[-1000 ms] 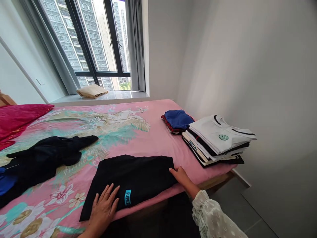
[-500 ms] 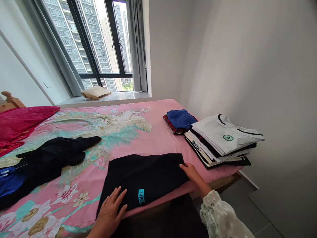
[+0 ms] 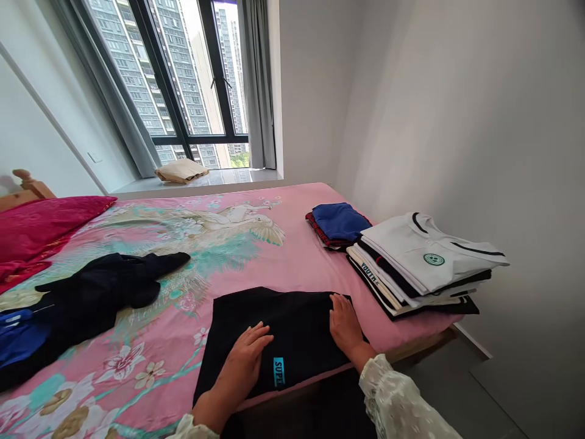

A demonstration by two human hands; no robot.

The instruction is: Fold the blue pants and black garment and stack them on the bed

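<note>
A black folded garment (image 3: 301,323) with a small turquoise patch of lettering (image 3: 278,371) lies at the near edge of the bed. Its exact kind I cannot tell. My left hand (image 3: 247,356) rests on its left part, fingers stretched out over the cloth. On the right part lies my right hand (image 3: 345,323), palm down with the fingers extended near the far edge of the fabric. Neither hand grips the cloth. More black cloth shows below the bed edge, in dark shade.
On the right of the bed is a tall stack of folded shirts (image 3: 420,262), a white one on top. Behind it lies a smaller pile with a blue garment (image 3: 340,221). A crumpled black garment (image 3: 109,283) and a red pillow (image 3: 50,228) lie on the left.
My left hand has moved up and right over the garment. My right hand has let go of the right edge and now lies flat on the cloth.
</note>
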